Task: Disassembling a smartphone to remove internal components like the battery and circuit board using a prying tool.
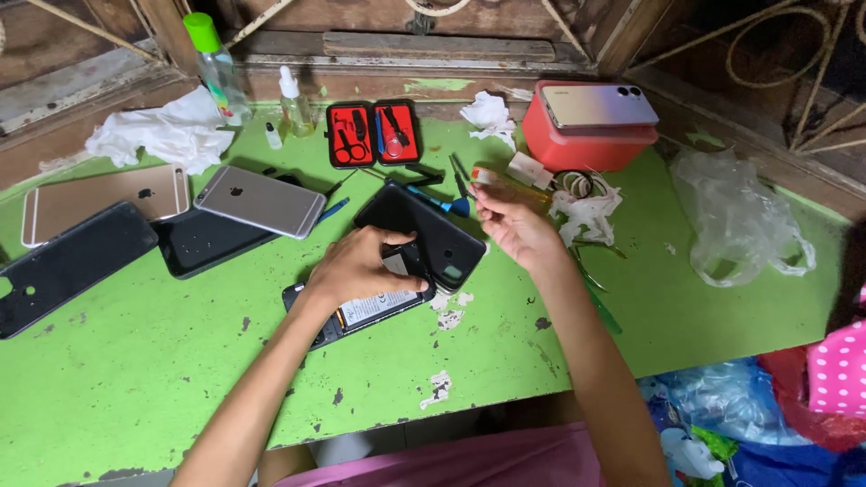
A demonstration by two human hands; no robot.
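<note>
Pressing down on an opened black phone [361, 311], the left hand [361, 266] lies with fingers curled over its upper edge, near the middle of the green worktop [135, 379]. A black back cover [424, 230] rests tilted across the far end of that phone, touching the left fingertips. The phone's inside shows a battery with a white label, facing up. The right hand [514, 225] is raised just right of the cover, fingers pinched narrowly together; whether anything small sits between them cannot be told. Just beyond it lie a blue-handled screwdriver [442, 203] and a yellowish tube [505, 185]. Left of the work: a grey phone [262, 200] face down, overlapping a black phone [203, 242]; farther left a gold phone [104, 200] and a dark cover [63, 266]. Far side: an open red-lined tool case [374, 133], a clear bottle with green cap [216, 68], a small dropper bottle [293, 104], crumpled white tissue [162, 131]. Far right: a red box [586, 144] with a pale phone [600, 106] lying on top, and a clear plastic bag [735, 216] well apart from the hands.
</note>
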